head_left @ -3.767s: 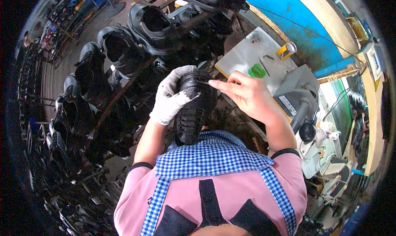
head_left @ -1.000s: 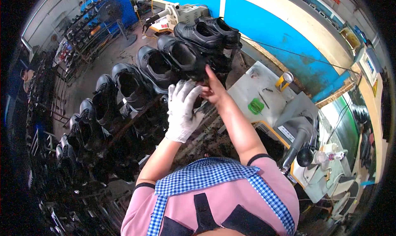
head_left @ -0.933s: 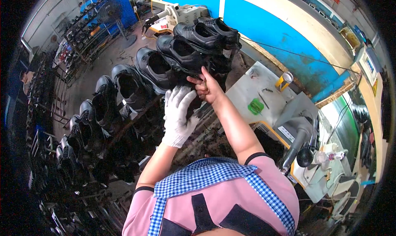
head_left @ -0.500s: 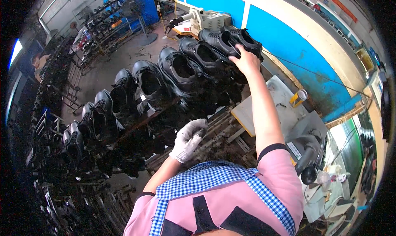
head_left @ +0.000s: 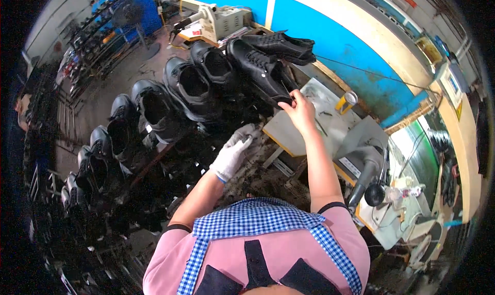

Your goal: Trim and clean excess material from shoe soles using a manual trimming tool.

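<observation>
Right hand [head_left: 299, 109] is stretched fwd, bare, fingers pinched on the heel/sole edge of a black lace-up shoe [head_left: 258, 70] sitting on the rack [head_left: 170, 150] in the row of black shoes. Looks like a light fingertip grip, not a full wrap; can't tell if it's pressing down or just steadying.

Left hand [head_left: 234, 150] in white glove hangs lower, over the dark rack frame, fingers loosely curled, holding nothing afaict. Not touching any shoe.

vs ~0.5 s ago: right arm was reaching further out to the far end of the row, now pulled back a bit onto the heel of this shoe; left glove stayed low, roughly same spot. vs ~1 s ago: both hands were together on one shoe near the rack mid, so the shoe has since gone from two-hand hold to resting on the rack w/ only the right on it. My read: shoe is basically placed, right hand doing a final seat/adjust.

Around: another black shoe [head_left: 281, 42] lies just behind it, boots [head_left: 191, 86] run down-left along the rack. Grey work table [head_left: 330, 125] right of the hand w/ a yellow cup [head_left: 348, 100] on it; sewing machine [head_left: 221, 19] at the far end
</observation>
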Motion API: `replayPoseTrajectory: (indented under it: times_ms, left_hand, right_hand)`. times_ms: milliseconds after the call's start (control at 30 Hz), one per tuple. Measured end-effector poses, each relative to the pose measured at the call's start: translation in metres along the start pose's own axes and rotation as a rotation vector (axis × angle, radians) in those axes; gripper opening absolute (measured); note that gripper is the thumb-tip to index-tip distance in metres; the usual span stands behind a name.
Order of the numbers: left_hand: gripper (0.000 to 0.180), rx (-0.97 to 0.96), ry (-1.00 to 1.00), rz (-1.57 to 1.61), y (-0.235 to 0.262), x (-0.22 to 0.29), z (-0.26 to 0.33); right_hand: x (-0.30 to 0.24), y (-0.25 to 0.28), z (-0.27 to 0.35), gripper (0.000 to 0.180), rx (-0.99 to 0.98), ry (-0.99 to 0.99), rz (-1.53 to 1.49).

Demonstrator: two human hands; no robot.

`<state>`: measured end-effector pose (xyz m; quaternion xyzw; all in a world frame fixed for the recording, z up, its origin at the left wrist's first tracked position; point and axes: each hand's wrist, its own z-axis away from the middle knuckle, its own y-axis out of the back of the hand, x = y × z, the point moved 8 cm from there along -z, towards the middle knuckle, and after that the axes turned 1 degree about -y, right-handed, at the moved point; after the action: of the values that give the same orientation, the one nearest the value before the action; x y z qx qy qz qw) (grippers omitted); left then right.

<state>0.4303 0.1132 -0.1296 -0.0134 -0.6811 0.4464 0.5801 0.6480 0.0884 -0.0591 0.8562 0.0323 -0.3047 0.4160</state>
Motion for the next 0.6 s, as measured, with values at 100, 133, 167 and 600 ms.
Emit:
replayPoseTrajectory:
  times_ms: [100,133,167,600]
  left_hand:
    - [0.051,0.014,-0.025,0.044,-0.007,0.005,-0.026]
    - [0.049,0.054,-0.034,0.092,-0.003,0.008,-0.031]
    - [0.055,0.089,-0.070,0.053,0.003,0.012,-0.037]
    - [0.055,0.235,-0.471,-0.222,-0.005,0.056,-0.013]
  right_hand:
    - [-0.005,0.014,0.015,0.037,0.059,0.048,0.037]
    - [-0.008,0.017,0.031,0.037,0.074,0.039,0.028]
    - [-0.011,0.016,0.050,0.032,0.022,-0.025,0.035]
    - [-0.014,0.013,0.224,0.032,-0.092,0.206,-0.059]
